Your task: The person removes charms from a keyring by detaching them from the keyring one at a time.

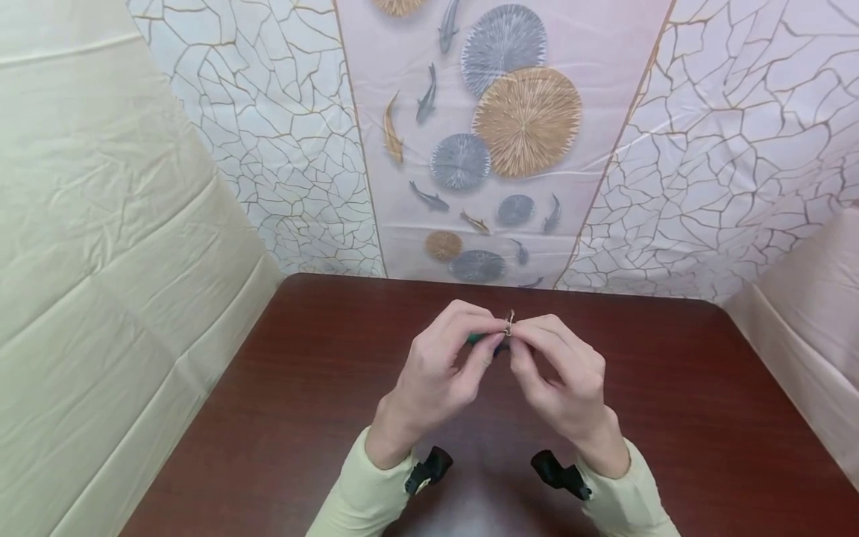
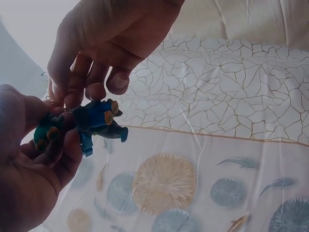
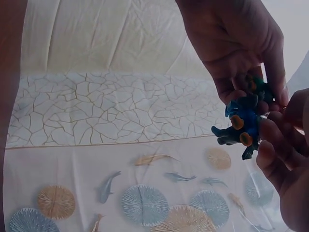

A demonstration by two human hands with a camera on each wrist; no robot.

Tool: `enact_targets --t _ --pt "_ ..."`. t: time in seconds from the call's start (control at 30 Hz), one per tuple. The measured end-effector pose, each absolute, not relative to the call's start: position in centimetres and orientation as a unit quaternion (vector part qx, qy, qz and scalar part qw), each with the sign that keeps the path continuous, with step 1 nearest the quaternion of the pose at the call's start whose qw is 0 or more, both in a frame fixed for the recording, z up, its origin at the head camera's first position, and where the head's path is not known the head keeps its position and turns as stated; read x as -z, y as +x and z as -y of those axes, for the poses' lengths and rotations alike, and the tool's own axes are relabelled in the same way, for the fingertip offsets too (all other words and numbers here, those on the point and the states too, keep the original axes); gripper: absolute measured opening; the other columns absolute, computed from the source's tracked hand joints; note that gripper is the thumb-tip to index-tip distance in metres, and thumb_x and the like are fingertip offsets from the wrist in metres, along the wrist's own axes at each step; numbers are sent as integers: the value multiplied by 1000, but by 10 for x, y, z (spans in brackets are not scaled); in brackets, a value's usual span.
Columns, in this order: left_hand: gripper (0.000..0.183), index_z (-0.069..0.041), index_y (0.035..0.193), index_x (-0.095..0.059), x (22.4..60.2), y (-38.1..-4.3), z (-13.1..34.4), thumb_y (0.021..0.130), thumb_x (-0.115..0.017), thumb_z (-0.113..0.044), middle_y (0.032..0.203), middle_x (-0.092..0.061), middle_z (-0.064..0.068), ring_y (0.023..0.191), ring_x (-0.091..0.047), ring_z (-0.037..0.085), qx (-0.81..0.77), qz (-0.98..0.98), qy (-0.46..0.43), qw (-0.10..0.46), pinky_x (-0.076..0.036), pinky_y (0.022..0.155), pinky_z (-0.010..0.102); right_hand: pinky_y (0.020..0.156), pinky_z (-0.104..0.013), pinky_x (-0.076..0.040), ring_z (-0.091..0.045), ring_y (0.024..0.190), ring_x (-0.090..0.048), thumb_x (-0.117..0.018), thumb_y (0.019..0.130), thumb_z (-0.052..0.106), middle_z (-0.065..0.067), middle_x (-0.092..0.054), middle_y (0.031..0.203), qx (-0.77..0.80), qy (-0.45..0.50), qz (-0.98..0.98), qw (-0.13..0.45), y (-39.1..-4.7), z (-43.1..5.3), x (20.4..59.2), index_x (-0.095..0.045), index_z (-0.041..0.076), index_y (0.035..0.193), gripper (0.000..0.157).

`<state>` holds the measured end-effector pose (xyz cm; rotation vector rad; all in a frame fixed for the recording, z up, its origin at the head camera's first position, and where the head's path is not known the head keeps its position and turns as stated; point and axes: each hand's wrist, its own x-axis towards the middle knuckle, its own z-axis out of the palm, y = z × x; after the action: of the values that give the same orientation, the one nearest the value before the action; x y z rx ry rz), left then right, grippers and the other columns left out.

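Two small toy figures hang close together near a thin metal ring (image 1: 510, 324). One is green with orange feet (image 2: 48, 133); the other, dark blue with orange feet (image 3: 241, 123), has several limbs sticking out. Over the table my left hand (image 1: 436, 365) pinches the ring from the left, and the green figure (image 3: 260, 87) lies among its fingers. From the right, thumb and forefinger of my right hand (image 1: 564, 373) pinch the same ring. The blue figure (image 2: 96, 116) shows between the hands. Fingertips hide most of the ring's joint.
Below the hands stretches a dark red-brown table (image 1: 322, 418). A patterned cloth (image 1: 416, 216) with fish and round discs hangs behind it. Cream fabric (image 1: 127, 298) borders the left side, and pale fabric (image 1: 805, 328) the right. Black wrist cameras (image 1: 429, 468) sit at the sleeves.
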<state>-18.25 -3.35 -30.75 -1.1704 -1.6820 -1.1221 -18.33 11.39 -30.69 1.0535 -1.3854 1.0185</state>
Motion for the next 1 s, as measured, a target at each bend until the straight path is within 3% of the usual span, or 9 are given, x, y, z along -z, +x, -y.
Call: enact_targets --t 0.2,0.57,1.0 --pt "11 0 97 -56 308 -183 33 87 -59 2 94 -57 7 87 -54 12 445 677 -448 379 -47 75 18 64 -17 -47 -15 64 -57 -59 86 3 -16 -62 73 -433 412 609 522 -183 -115 306 -65 -11 82 16" --pt "8 -4 97 -53 309 -183 38 90 -57 -3 93 -53 3 84 -51 8 411 723 -438 340 -45 76 15 52 -14 -38 -9 61 -48 -62 86 10 -19 -58 86 -437 404 652 470 -185 -122 310 -66 -8 94 20" --pt "6 -4 96 -55 305 -183 45 90 -56 -4 94 -55 2 89 -52 8 381 728 -464 330 -45 80 16 53 -15 -38 -8 64 -49 -65 77 -6 -10 -59 76 -452 433 662 412 -180 -128 304 -66 -2 80 4"
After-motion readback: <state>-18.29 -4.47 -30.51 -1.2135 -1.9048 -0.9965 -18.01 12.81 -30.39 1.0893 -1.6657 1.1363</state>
